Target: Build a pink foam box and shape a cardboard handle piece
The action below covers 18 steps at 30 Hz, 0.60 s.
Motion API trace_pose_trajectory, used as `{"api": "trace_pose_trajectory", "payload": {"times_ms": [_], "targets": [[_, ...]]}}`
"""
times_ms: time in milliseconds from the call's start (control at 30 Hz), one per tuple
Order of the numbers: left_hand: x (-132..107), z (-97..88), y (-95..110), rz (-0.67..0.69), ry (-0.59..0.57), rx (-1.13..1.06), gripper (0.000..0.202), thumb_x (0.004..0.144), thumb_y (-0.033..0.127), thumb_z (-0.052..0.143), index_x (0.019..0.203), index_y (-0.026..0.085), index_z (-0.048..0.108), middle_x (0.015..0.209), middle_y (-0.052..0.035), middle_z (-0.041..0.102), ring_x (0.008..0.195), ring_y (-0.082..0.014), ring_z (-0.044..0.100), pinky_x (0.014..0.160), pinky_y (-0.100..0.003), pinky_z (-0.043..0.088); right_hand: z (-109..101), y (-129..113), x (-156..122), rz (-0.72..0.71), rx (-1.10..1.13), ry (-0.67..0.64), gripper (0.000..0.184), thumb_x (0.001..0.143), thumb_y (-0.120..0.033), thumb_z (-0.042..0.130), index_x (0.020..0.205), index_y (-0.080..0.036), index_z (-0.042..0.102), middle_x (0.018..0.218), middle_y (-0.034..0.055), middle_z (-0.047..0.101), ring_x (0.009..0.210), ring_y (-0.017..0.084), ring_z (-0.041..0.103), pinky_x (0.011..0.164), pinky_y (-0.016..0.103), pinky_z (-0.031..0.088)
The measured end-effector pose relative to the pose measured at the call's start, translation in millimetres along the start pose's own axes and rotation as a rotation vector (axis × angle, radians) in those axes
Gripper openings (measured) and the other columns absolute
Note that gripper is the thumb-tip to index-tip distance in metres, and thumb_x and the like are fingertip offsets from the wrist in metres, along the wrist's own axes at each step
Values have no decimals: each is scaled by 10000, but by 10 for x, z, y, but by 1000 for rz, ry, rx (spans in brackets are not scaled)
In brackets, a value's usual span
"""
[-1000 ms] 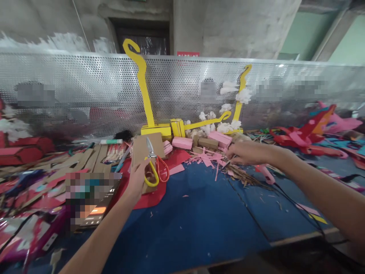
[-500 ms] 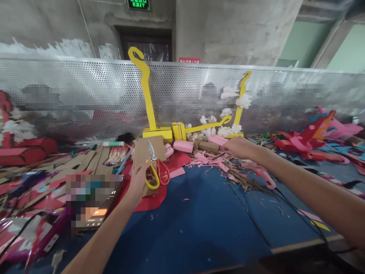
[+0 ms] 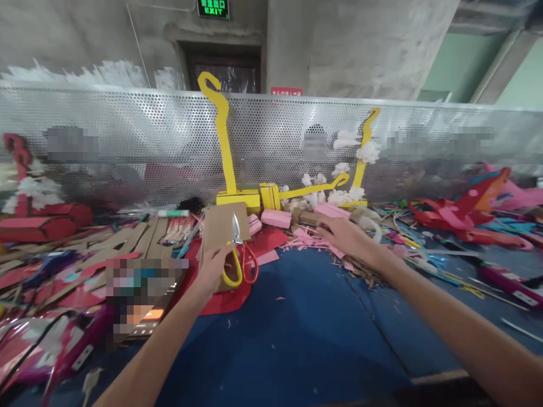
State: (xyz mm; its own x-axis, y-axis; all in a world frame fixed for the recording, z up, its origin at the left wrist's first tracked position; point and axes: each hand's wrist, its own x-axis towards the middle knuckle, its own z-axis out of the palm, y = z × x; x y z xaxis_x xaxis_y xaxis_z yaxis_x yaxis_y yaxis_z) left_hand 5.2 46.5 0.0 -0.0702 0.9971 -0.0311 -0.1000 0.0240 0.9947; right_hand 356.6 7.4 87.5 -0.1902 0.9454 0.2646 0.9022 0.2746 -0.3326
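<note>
My left hand (image 3: 213,270) is closed on a brown cardboard piece (image 3: 221,230) and holds scissors (image 3: 238,254) with yellow and red handles against it, blades pointing up. My right hand (image 3: 344,236) reaches forward over a heap of pink paper scraps (image 3: 311,239) and brown strips, fingers curled down onto them; what they pinch, if anything, is hidden. Pink blocks (image 3: 275,217) and a brown block lie just beyond that hand.
A blue table top (image 3: 297,328) carries a red sheet (image 3: 220,299), a phone-like device (image 3: 139,294), cardboard strips (image 3: 127,240) and a marker. Yellow curled foam shapes (image 3: 223,147) with white tufts stand before a perforated metal screen (image 3: 127,147). Red and pink cut-outs (image 3: 462,212) clutter the right.
My right hand has drawn leftward and nearer across the scrap heap. The view has tilted up and shifted right; my left hand keeps its hold on cardboard and scissors.
</note>
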Motion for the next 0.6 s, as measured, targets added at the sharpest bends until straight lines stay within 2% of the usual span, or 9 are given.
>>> {"api": "trace_pose_trajectory", "payload": {"times_ms": [133,233,300,367,467,533,600], "targets": [[-56,-26,7,-11,-220,153,353,672,507,763,599,184,641,533,-23,586,438,-176,547,450,-294,441,315,-194,-136,18,530,32,383,955,-565,505,866,-206,602,717,5,601,588,144,511,597,282,415],[-101,-51,14,74,-282,294,344,687,446,774,505,215,596,461,4,518,398,-153,471,438,-260,344,534,-227,-190,50,921,51,406,946,-617,485,879,-225,568,758,3,610,569,133,517,598,297,480],[-117,-72,16,166,-256,375,312,680,366,785,483,230,584,471,7,517,421,-142,443,461,-242,276,605,-223,-208,76,1132,67,362,950,-593,489,908,-242,566,835,24,657,680,159,614,687,325,546],[-131,-86,23,251,-220,438,264,665,292,789,491,241,597,505,0,536,460,-143,429,492,-242,233,619,-226,-225,96,1289,65,292,961,-537,501,917,-257,569,980,46,710,908,189,690,824,357,576],[-184,-52,56,340,-189,498,180,686,260,774,554,260,652,580,-17,591,524,-163,435,533,-250,229,602,-261,-255,118,1463,43,222,997,-452,463,939,-273,580,1229,37,710,1231,195,631,999,397,545],[-250,39,88,392,-201,521,98,725,274,752,639,277,705,664,-34,653,590,-189,497,565,-253,280,601,-290,-270,151,1639,13,222,1021,-404,435,948,-271,598,1302,27,696,1333,189,569,1068,414,510],[-327,199,110,465,-283,532,39,765,291,721,739,284,750,752,-55,705,690,-225,586,637,-269,370,618,-308,-276,181,1812,-27,218,1029,-369,443,942,-262,612,1320,26,697,1376,189,536,1111,420,481]]}}
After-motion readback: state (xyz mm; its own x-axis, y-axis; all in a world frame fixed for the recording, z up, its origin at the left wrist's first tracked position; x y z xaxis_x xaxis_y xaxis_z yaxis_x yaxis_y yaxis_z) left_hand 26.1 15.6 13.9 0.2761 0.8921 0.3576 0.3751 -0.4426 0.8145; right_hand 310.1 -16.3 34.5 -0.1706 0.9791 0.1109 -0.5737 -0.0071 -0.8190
